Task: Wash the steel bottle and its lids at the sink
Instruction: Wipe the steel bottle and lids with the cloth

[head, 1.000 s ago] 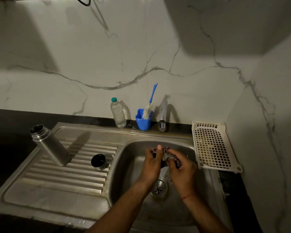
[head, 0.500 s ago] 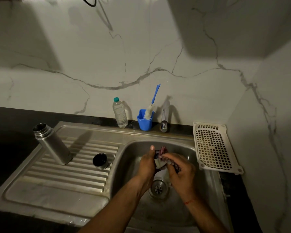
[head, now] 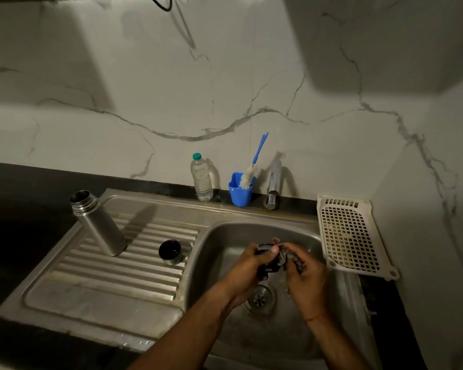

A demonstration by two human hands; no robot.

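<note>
Marble wall [head: 225,76] behind, steel sink basin [head: 219,244] at lower centre: my left hand [head: 247,268] grips a dark lid [head: 267,266], my right hand [head: 306,279] clutches a checked scrubbing cloth [head: 292,259] against it.

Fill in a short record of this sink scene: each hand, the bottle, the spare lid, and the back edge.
Left hand: grips a dark lid over the sink basin
Right hand: holds a scrub pad against that lid
Steel bottle: upright, uncapped, on the drainboard
Cup lid: on the drainboard, right of the bottle
Back edge: plastic water bottle, blue holder with bottle brush, tap
</note>
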